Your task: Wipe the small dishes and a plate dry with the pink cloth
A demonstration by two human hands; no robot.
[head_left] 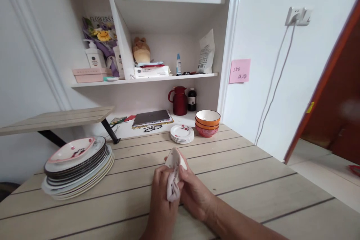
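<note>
Near the front middle of the table, my right hand (197,195) is closed around the side of a small white dish (176,156), which is tilted up on edge. My left hand (163,191) grips a pale pinkish cloth (173,187), bunched up and pressed against the dish. Both hands touch each other around the cloth. Fingers and cloth hide much of the dish, so I cannot tell its full shape. Beyond my hands lies a short stack of small white plates (182,132) with a red floral pattern.
A tall stack of plates (75,172) stands at the left, below a low wooden riser (70,115). Stacked bowls (207,123) sit at the back right. Behind are eyeglasses (153,128), a laptop (151,117), a red jug (180,101) and a dark bottle (192,100).
</note>
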